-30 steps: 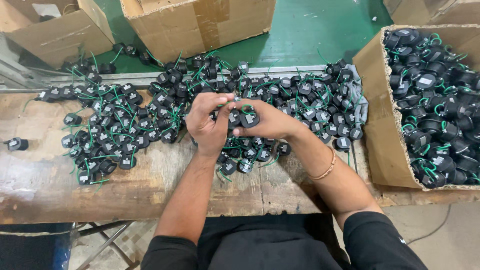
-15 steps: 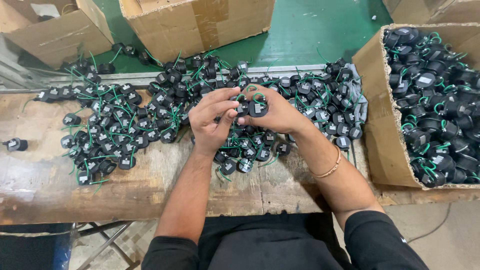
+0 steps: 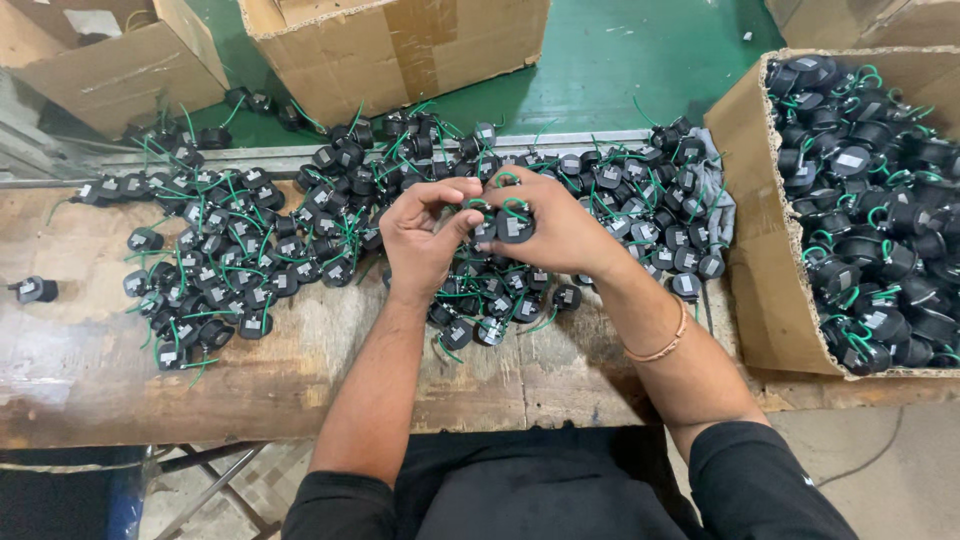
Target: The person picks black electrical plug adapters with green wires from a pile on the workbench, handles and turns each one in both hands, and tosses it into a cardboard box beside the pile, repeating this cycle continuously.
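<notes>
My right hand (image 3: 560, 228) grips a small round black part with a white label and green wires (image 3: 512, 224) just above the wooden bench (image 3: 120, 380). My left hand (image 3: 422, 236) is beside it, its fingertips pinching the green wire at the top of that same part. Both hands hover over a spread of several identical black parts with green wires (image 3: 250, 260) that covers the bench from the left side to the right.
An open cardboard box (image 3: 760, 250) at the right is full of the same black parts. Two more cardboard boxes (image 3: 400, 50) stand on the green floor beyond the bench. One stray part (image 3: 35, 290) lies at the far left. A metal rail (image 3: 600, 140) runs along the back edge.
Both hands have stayed over the middle of the pile; the held part has turned so that its label faces up, and my left fingers have shifted along its wire.
</notes>
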Demonstrator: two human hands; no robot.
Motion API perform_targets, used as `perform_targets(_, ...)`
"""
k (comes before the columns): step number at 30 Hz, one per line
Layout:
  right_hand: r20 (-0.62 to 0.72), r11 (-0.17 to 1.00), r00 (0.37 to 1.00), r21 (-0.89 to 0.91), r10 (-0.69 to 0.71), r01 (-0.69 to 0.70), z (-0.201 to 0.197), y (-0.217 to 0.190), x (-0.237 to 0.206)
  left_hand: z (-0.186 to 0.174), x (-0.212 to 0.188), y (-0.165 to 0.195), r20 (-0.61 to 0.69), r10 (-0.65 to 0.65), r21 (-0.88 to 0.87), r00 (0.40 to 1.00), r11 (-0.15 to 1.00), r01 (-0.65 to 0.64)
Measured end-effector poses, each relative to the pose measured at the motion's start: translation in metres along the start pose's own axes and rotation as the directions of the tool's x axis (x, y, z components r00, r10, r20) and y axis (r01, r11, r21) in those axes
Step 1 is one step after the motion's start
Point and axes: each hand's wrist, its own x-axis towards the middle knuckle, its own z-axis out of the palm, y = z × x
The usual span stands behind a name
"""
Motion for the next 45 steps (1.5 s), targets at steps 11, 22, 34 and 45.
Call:
perform_targets(11, -0.355, 0.492, 0.885, 0.853, 0.302, 0.175, -0.061, -0.002, -0.03, 0.003, 0.006, -0.007, 0.188, -0.07, 0.871, 0.98, 0.473, -0.133)
perform_targets(22, -0.408, 0.32, 0.857, 0.896, 0.316, 0.309, -0.07, 0.005, -0.04, 0.006, 0.004, -0.005, 0.193, -0.256, 0.939, 0.947, 0.327, -0.103)
perform_targets(34, -0.294, 0.218, 0.872, 0.95, 0.393, 0.222, -0.045, 0.002, -0.026, 0.009, 0.009, 0.019, 0.055, 0.106, 0.615, 0.993, 0.78, -0.118)
perform_targets(45, 0.073, 0.091, 0.887, 0.988, 0.455, -0.128, 0.033, 0.021, -0.003, 0.001, 0.003, 0.025, -0.01, 0.148, 0.291, 0.989, 0.946, -0.139)
